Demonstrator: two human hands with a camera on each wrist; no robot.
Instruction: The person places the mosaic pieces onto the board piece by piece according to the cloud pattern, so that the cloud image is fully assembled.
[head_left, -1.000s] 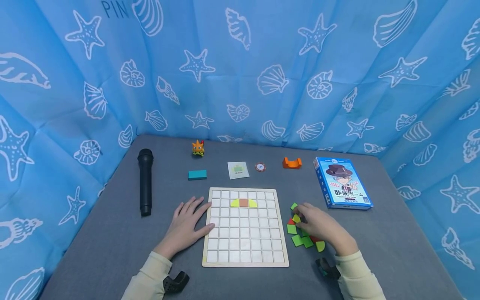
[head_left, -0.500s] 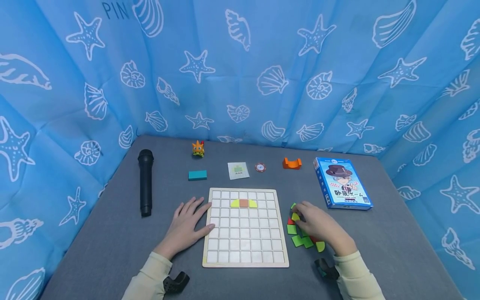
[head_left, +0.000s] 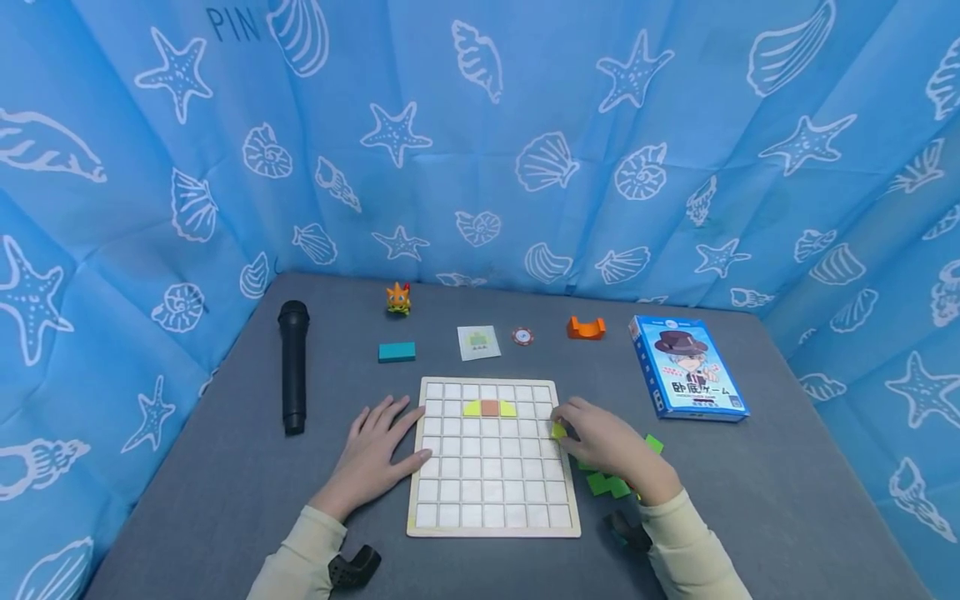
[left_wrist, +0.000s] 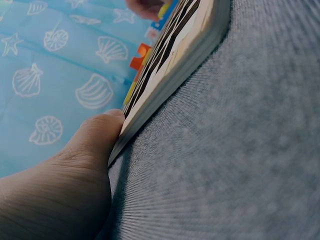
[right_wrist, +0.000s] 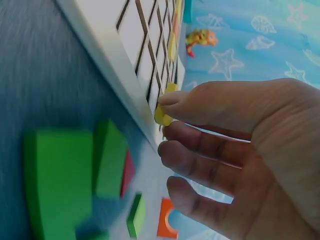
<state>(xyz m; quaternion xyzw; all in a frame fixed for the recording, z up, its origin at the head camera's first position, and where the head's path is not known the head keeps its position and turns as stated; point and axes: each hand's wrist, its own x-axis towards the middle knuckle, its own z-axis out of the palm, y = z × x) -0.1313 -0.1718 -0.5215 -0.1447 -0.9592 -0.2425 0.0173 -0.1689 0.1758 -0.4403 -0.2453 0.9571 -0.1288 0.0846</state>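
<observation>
A square wooden grid board (head_left: pixel 491 483) with white cells lies in the middle of the table. In its second row sit a brown square tile (head_left: pixel 490 408) and, on either side of it, two yellow rounded tiles (head_left: pixel 471 408). My left hand (head_left: pixel 378 454) rests spread at the board's left edge, the thumb (left_wrist: pixel 107 122) touching the rim. Over the board's right edge my right hand (head_left: pixel 607 442) pinches a yellow tile (right_wrist: pixel 162 116) between thumb and fingers. Loose green tiles (head_left: pixel 609 485) lie partly hidden below that hand; a bit of red (right_wrist: pixel 128 172) shows among them.
Behind the board are a teal block (head_left: pixel 397 352), a small picture card (head_left: pixel 478 342), a poker chip (head_left: pixel 522 336), an orange curved block (head_left: pixel 586 327) and a small orange figure (head_left: pixel 398 298). A black microphone (head_left: pixel 294 367) lies left, a blue game box (head_left: pixel 690 368) right.
My right hand has moved left from the loose tiles to the board's right edge, carrying a yellow tile. The left hand has stayed at the board's left side.
</observation>
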